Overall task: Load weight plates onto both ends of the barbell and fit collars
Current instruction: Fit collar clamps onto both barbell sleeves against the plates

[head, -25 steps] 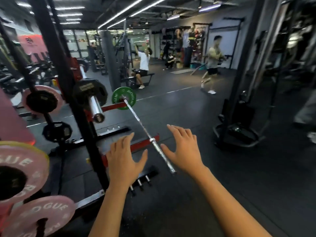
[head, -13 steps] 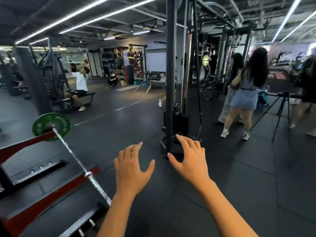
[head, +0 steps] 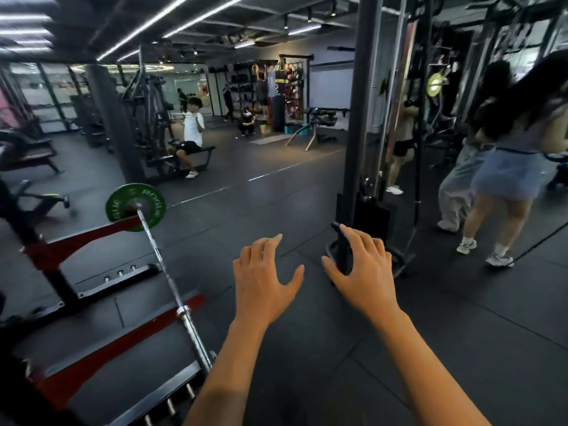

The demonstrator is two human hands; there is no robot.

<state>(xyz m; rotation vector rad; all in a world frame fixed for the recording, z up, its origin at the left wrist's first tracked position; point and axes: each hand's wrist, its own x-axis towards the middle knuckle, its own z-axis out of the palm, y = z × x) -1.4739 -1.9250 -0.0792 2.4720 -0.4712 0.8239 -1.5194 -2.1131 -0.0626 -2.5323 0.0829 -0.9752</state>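
Gym floor holds a steel barbell (head: pixel 172 284) with one green plate (head: pixel 135 207).

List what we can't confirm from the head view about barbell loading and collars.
- Near end of the long steel barbell: its sleeve tip runs behind the left forearm, head view; plate or collar there cannot be told.
- Round green weight plate at the far end: any collar outside it is hidden by the plate itself.
- Plate lettering: too blurred to read fully.
- Left hand and right hand: both empty.
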